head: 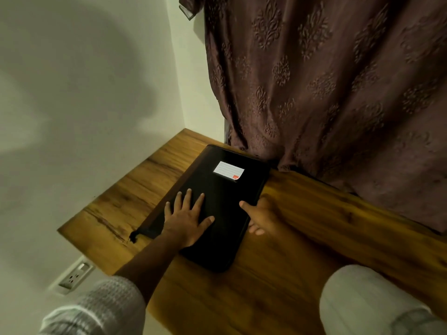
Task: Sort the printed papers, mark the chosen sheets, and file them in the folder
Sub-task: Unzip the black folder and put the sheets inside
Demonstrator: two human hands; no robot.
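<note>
A black zip folder (225, 197) lies closed on the wooden table (302, 238), with a white lined label (228, 170) near its far end. My left hand (187, 220) rests flat on the cover, fingers spread and straight. My right hand (260, 217) grips the folder's right edge, thumb on top and fingers curled beneath the edge. A zip pull (132, 236) sticks out at the folder's near left corner. No printed papers are in view.
A brown patterned curtain (326, 81) hangs behind the table and touches the folder's far end. A white wall (84, 93) borders the table's left side, with a power socket (76, 276) below the table edge.
</note>
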